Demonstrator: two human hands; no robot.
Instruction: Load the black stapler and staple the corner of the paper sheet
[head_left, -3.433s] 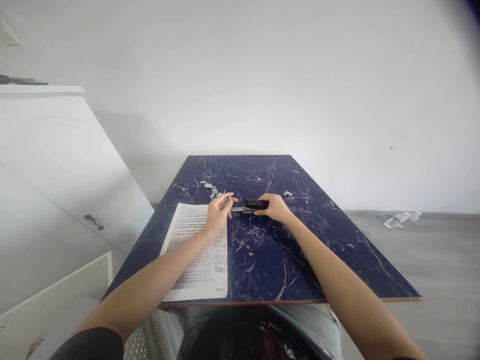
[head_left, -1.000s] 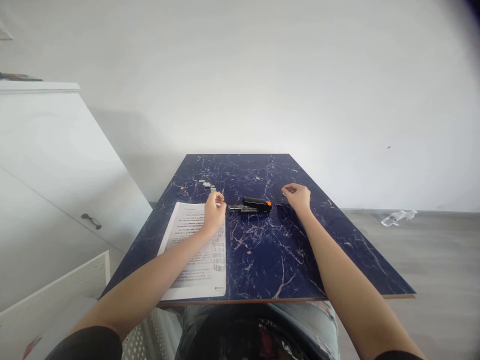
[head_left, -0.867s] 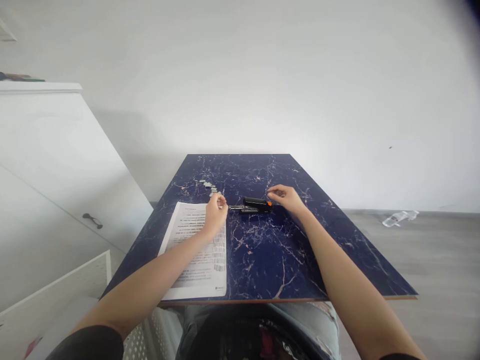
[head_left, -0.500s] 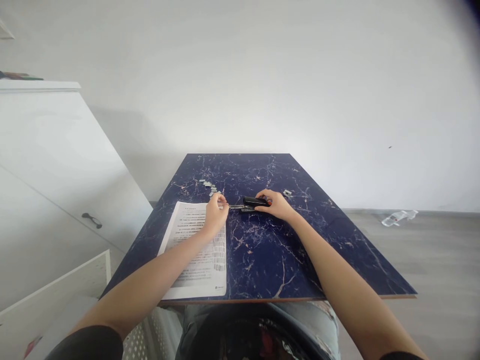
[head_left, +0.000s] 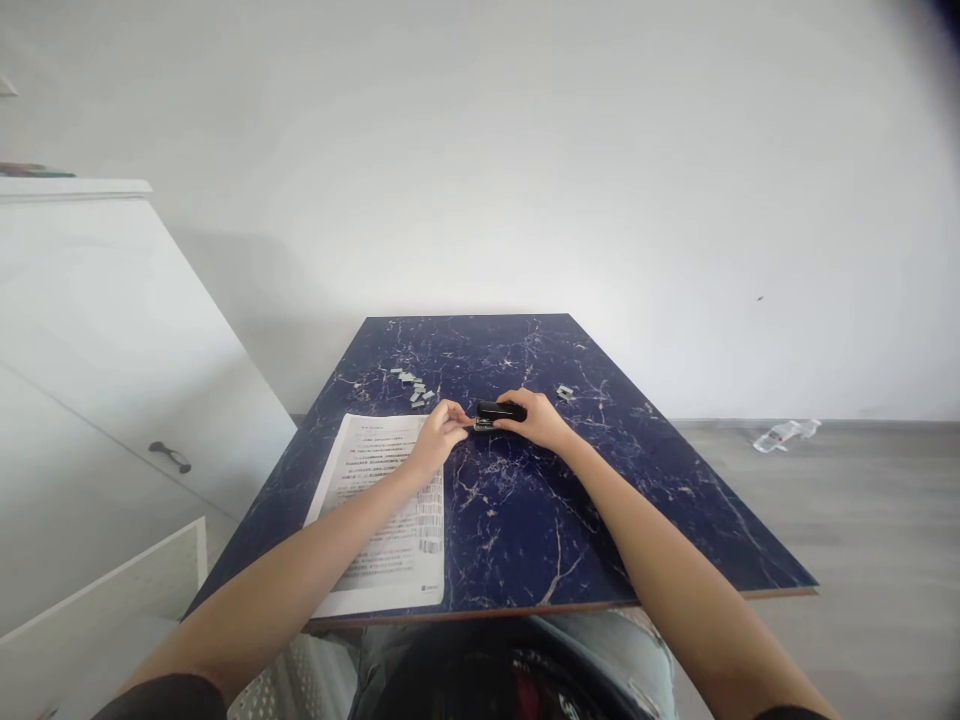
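Observation:
A black stapler (head_left: 501, 410) lies near the middle of the dark blue marbled table (head_left: 517, 520), its top raised slightly off its base and its front end facing left. My right hand (head_left: 541, 422) wraps round the rear end, thumb on the near side. At the front end, the fingers of my left hand (head_left: 437, 438) are pinched together on the stapler's metal slide, most of which is hidden. Printed sheets (head_left: 349, 510) rest under my left forearm. Beyond my left hand, several small pale strips, perhaps staples (head_left: 412, 382), are scattered; another small piece (head_left: 565, 393) lies beyond my right hand.
To the left stands a white cabinet (head_left: 90, 330) with a dark handle (head_left: 170, 457). A white open-topped bin or frame (head_left: 150, 570) is at the lower left. Clear plastic packaging (head_left: 786, 435) lies on the grey floor at right, against the white wall.
My left hand has moved closer to the stapler, and the metal slide that stuck out between them now shows much less. My right hand stays on the rear end. The view has shifted slightly.

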